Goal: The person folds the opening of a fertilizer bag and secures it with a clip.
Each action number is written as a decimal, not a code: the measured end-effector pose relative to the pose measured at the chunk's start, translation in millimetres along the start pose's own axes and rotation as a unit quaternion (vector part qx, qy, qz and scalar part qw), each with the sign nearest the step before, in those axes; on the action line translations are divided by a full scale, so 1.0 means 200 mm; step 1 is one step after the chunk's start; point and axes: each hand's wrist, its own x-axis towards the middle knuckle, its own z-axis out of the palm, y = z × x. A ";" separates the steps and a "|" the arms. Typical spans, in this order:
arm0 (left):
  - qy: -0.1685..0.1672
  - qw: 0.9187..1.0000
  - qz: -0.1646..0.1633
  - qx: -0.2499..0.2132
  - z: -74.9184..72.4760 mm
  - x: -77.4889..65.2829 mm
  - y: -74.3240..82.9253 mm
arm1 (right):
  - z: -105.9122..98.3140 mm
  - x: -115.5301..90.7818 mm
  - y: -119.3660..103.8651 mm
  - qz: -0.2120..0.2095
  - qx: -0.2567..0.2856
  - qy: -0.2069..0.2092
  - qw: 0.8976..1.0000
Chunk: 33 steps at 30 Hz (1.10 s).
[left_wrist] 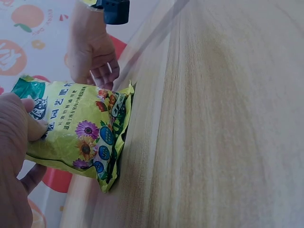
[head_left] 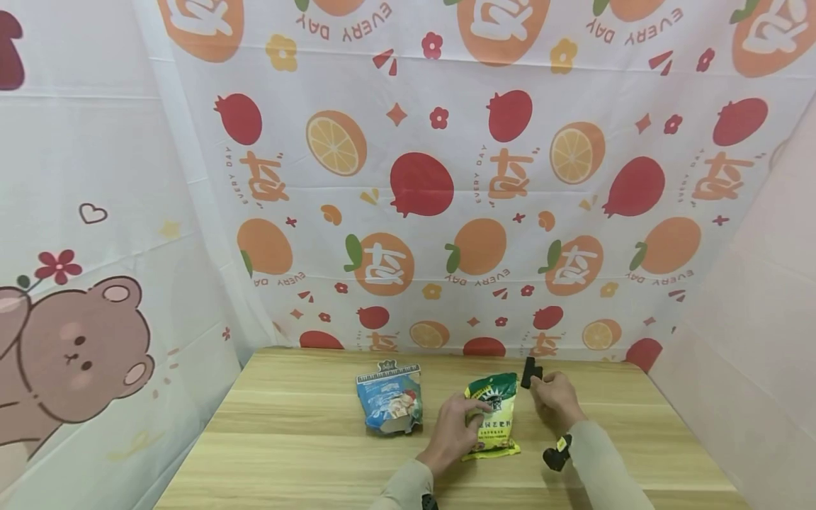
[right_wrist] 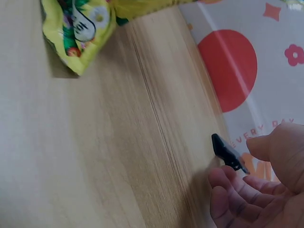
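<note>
My left hand (head_left: 454, 431) grips a yellow and green bag of plant fertilizer (head_left: 494, 432). In the left wrist view, a finger lies across the front of the fertilizer bag (left_wrist: 71, 126) and another shows behind its edge; flowers are printed near its bottom. The bag stands tilted on the table. To its right is my right hand (head_left: 557, 398), beside a small black clip (head_left: 528, 372). In the right wrist view the black clip (right_wrist: 227, 153) lies just past the fingertips, with thumb and fingers apart; whether they touch it is hard to tell.
A blue snack bag (head_left: 389, 400) with a piano-key-patterned top strip stands to the left on the wooden table (head_left: 287, 439). Behind the table hangs a fruit-print cloth (head_left: 421, 234), with a bear-print cloth (head_left: 83, 354) at the left.
</note>
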 end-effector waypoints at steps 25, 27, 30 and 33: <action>0.003 1.000 0.018 0.007 0.00 -0.01 0.01 | 0.03 0.14 -0.01 0.046 0.000 0.061 0.997; 0.002 1.000 0.017 0.010 0.00 -0.01 0.01 | 0.03 0.14 -0.01 0.047 -0.009 0.070 0.996; 0.001 1.000 0.017 0.012 0.00 -0.01 0.01 | 0.03 0.14 -0.01 0.056 -0.008 0.082 0.995; 0.000 1.000 0.018 0.012 0.00 -0.01 0.01 | 0.03 0.14 -0.01 0.065 0.021 0.087 0.994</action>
